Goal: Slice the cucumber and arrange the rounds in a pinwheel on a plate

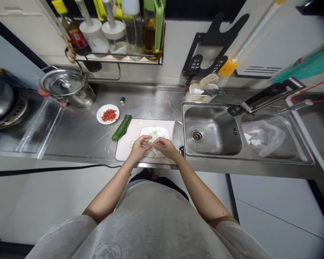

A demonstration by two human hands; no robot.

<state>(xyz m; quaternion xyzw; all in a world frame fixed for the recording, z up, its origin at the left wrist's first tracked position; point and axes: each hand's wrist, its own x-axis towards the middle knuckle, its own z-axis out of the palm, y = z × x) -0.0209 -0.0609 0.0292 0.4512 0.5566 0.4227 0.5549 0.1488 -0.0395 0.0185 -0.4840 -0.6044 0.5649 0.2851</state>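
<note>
A white plate (164, 153) with curved, thin cucumber slices (154, 130) on it rests on the pale cutting board (123, 153). Over the plate, my left hand (141, 146) and my right hand (166, 146) come together, fingertips pinched and almost touching. A pale sliver between them looks like a cucumber slice, mostly hidden by the fingers. Another slice lies on the board beside my left hand. The cut cucumber (121, 128) lies across the board's left edge. At the board's right side is a knife with a wide blade (178, 135), its black handle (181, 151) toward me.
A small plate of chopped red pieces (108, 115) and a cucumber end (122, 100) lie behind the board. The sink (213, 133) is at right, with a plastic bag (270, 138) in its second basin. A steel pot (82, 95) stands left, below the bottle rack (124, 57).
</note>
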